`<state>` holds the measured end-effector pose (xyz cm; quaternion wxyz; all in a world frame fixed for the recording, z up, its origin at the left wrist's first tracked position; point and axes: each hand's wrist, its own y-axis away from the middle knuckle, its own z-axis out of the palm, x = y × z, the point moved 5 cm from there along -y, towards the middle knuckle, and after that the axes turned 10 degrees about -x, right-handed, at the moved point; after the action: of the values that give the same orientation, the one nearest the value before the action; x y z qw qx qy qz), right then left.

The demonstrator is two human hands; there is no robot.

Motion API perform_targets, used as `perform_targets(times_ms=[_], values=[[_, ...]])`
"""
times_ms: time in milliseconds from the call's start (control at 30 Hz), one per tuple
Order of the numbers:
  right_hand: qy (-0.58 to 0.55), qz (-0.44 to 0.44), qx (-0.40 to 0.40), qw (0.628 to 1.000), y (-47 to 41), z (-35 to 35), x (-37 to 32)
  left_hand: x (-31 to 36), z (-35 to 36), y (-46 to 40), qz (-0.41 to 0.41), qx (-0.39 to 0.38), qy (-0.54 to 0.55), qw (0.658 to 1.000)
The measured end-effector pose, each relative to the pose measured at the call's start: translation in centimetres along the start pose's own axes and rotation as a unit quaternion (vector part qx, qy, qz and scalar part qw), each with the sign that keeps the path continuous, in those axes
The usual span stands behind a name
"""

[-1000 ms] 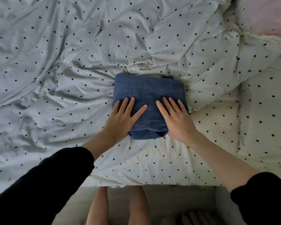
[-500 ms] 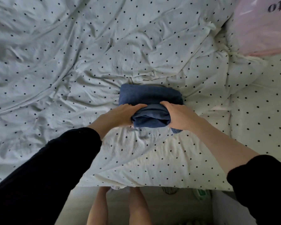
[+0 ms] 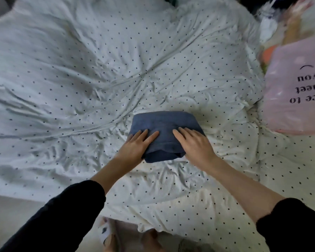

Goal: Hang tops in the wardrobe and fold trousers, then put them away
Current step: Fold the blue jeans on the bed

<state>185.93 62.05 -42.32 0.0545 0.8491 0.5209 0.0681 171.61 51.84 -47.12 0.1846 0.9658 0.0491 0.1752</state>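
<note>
A pair of blue denim trousers (image 3: 164,122), folded into a thick compact bundle, lies on the white dotted duvet (image 3: 98,79) in the middle of the bed. My left hand (image 3: 137,145) rests flat on the bundle's near left part, fingers straight. On the near right part lies my right hand (image 3: 194,145), also flat with straight fingers. Both hands press on top of the denim; neither grips it.
A pink pillow (image 3: 296,97) with black lettering lies at the right edge of the bed. Behind it sits a blurred heap of clothes and bags (image 3: 280,20). The bed's near edge and the floor with my feet (image 3: 131,239) are below.
Half a second ago both hands gripped the near end of the trousers and lifted it. Now the fold is laid down and both hands lie flat on top. The camera has tilted up.
</note>
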Motion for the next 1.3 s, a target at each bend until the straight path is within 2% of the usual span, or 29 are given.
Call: perform_targets(times_ms=[167, 467, 633, 767, 933, 1100, 1300], values=[[0.033, -0.063, 0.113, 0.991, -6.4, -8.1, -9.8, -8.4, -7.0, 8.9, -0.093, 0.086, -0.041, 0.991], [0.026, -0.204, 0.226, 0.952, -17.6, -22.1, -39.6, -29.4, -16.5, 35.3, -0.227, 0.175, -0.069, 0.956], [-0.001, -0.3, 0.295, 0.907, -23.2, -29.5, -56.6, -39.9, -21.4, 50.3, -0.316, 0.221, -0.112, 0.916], [-0.004, -0.364, 0.359, 0.859, -27.8, -35.3, -67.3, -47.2, -25.2, 58.9, -0.379, 0.241, -0.137, 0.883], [-0.002, -0.409, 0.389, 0.826, -34.9, -39.6, -78.3, -57.3, -28.5, 65.9, -0.427, 0.252, -0.148, 0.856], [-0.008, -0.426, 0.366, 0.827, -44.5, -43.6, -87.7, -68.6, -33.9, 70.1, -0.453, 0.243, -0.157, 0.843], [-0.011, -0.435, 0.359, 0.826, -56.4, -52.3, -96.6, -81.2, -43.8, 74.6, -0.472, 0.27, -0.16, 0.824]])
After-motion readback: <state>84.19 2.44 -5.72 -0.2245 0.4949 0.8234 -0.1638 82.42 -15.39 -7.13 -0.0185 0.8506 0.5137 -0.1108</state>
